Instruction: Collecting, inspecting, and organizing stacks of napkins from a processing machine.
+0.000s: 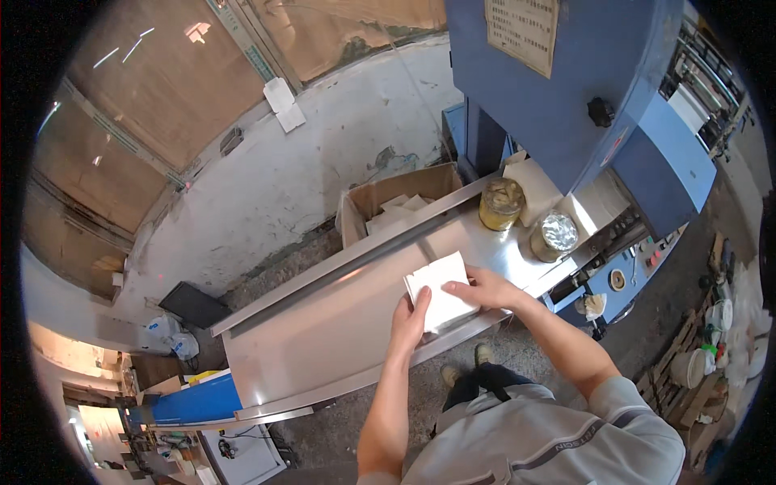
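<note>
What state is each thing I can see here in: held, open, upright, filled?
Left hand: gripping, thumb on top of the stack.
Right hand: gripping the stack's other side.
White stack: held in both hands, over the bench.
Cardboard box: open, white pieces inside.
Yellow tin: upright; lid unclear.
Silver-topped tin: upright; lid unclear.

Cannot see most fingers of the left hand (411,321) beneath the white stack (441,295), nor all those of the right hand (491,291). Cannot follow the blue machine (558,117) past the far edge, nor make out its notice (521,36). Cannot tell apart the tiny clutter (176,454) at near left.
</note>
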Demonstrator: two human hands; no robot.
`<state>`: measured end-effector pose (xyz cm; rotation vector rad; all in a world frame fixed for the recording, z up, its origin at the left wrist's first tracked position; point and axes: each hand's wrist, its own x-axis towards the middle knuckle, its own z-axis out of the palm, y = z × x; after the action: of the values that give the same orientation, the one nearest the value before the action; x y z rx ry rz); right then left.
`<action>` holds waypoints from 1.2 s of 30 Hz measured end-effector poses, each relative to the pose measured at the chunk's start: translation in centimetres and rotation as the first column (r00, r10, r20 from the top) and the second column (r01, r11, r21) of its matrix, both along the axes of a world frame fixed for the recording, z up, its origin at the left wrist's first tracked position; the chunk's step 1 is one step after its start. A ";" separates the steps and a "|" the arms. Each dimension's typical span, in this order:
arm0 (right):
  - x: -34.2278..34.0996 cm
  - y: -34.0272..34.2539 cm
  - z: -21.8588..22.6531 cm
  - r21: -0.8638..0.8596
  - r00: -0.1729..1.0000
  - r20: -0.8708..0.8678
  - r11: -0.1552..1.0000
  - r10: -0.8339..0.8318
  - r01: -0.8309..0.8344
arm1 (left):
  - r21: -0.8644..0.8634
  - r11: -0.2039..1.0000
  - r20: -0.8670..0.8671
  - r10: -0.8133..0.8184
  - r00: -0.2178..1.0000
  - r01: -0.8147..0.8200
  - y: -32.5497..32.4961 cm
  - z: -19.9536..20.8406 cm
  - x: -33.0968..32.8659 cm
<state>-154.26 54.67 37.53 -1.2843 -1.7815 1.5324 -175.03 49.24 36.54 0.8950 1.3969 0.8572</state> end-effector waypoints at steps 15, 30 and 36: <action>-1.7 -2.3 0.1 0.027 0.845 -0.523 0.989 -0.110 0.146 | 0.321 0.873 0.391 0.230 0.891 -0.366 0.5 -0.2 2.3; -0.7 1.4 -7.9 -0.203 0.893 -0.439 0.979 -0.100 0.010 | 0.117 0.950 0.480 0.201 0.854 -0.289 3.5 -1.7 1.8; 0.2 -0.6 2.6 0.050 0.981 -0.163 0.994 0.108 -0.101 | 0.085 0.990 0.283 0.083 0.955 -0.111 2.3 3.7 1.0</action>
<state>-154.05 54.04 40.12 -1.0267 -1.7884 1.5994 -174.04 51.50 40.27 0.7513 1.1669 1.0929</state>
